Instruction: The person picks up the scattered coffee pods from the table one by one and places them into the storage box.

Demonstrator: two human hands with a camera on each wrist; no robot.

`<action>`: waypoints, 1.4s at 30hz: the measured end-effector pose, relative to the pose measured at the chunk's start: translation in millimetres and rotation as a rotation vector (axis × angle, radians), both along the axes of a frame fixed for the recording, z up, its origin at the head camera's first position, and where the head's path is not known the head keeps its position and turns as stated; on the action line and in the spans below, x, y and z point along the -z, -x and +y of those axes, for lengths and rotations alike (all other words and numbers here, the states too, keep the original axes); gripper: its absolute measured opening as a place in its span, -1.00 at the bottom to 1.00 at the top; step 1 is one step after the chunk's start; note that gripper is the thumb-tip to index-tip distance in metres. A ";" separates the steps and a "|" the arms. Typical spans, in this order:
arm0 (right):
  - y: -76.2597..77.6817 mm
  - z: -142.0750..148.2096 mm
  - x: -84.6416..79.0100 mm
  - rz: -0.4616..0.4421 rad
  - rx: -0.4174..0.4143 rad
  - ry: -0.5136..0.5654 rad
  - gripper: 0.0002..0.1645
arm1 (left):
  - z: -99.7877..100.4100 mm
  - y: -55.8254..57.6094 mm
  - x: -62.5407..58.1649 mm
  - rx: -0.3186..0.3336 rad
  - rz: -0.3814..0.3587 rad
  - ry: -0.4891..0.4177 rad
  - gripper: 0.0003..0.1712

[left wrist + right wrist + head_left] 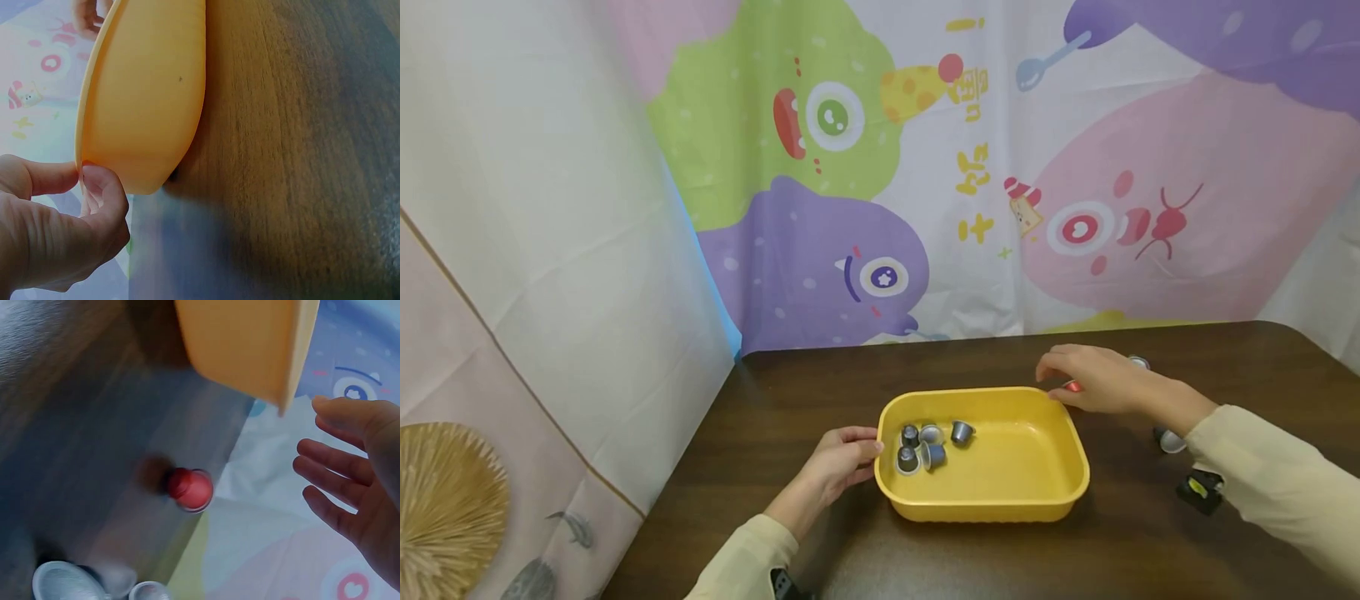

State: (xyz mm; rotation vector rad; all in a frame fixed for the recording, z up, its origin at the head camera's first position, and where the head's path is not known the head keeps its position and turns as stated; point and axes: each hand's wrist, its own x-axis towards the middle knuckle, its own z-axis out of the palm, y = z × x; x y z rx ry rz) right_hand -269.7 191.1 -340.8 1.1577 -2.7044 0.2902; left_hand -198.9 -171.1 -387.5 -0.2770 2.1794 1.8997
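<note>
My left hand pinches the left rim of a yellow plastic tub between thumb and fingers; the left wrist view shows this grip close up. Inside the tub, toward its left side, lie several coffee capsules, among them a dark grey capsule and a blue-grey capsule. My right hand hovers by the tub's far right corner, its fingers spread and holding nothing. A red capsule sits on the table below that hand, partly hidden by it in the head view.
More capsules lie on the dark wooden table at the right: a silver capsule by the right wrist and another capsule behind the hand. A cartoon-printed curtain hangs along the table's far edge.
</note>
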 end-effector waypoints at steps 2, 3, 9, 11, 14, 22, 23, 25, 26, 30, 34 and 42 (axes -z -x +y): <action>-0.3 3.8 2.0 -0.005 0.020 0.011 -0.72 | -0.1 0.6 -0.9 0.001 0.005 -0.005 -0.61; 0.0 5.7 3.4 -0.004 0.024 0.018 -0.71 | -0.1 0.8 -1.4 0.002 0.007 -0.007 -0.61; 6.4 15.0 15.7 0.022 0.059 0.032 -0.70 | -0.1 2.8 -2.6 0.000 0.006 -0.007 -0.61; 9.0 17.4 20.2 0.029 0.072 0.036 -0.70 | 0.0 3.1 -2.8 -0.004 0.003 -0.009 -0.62; 12.4 20.2 26.5 0.041 0.089 0.044 -0.73 | -0.1 3.0 -2.6 -0.008 0.003 -0.011 -0.63; 19.4 23.7 39.5 0.042 0.166 0.075 -0.73 | -0.4 1.3 -3.5 -0.012 0.003 -0.002 -0.63; 20.5 23.9 40.9 0.042 0.179 0.073 -0.72 | -0.4 1.0 -3.5 -0.010 0.002 -0.001 -0.63; 22.3 24.2 43.4 0.040 0.201 0.065 -0.72 | -0.3 0.5 -3.6 -0.005 0.003 0.001 -0.62; 22.9 24.5 44.4 0.036 0.211 0.063 -0.72 | -0.2 0.2 -3.6 -0.002 0.002 0.003 -0.62; 25.1 24.9 47.6 0.019 0.234 0.065 -0.74 | -0.3 -0.2 -3.1 0.004 0.004 0.005 -0.61; 26.6 24.9 50.4 0.005 0.241 0.076 -0.75 | -0.6 0.1 -2.4 0.007 0.006 0.004 -0.60; 26.5 24.1 57.3 0.002 0.216 0.093 -0.77 | -1.0 -0.4 -1.3 0.018 0.010 -0.002 -0.58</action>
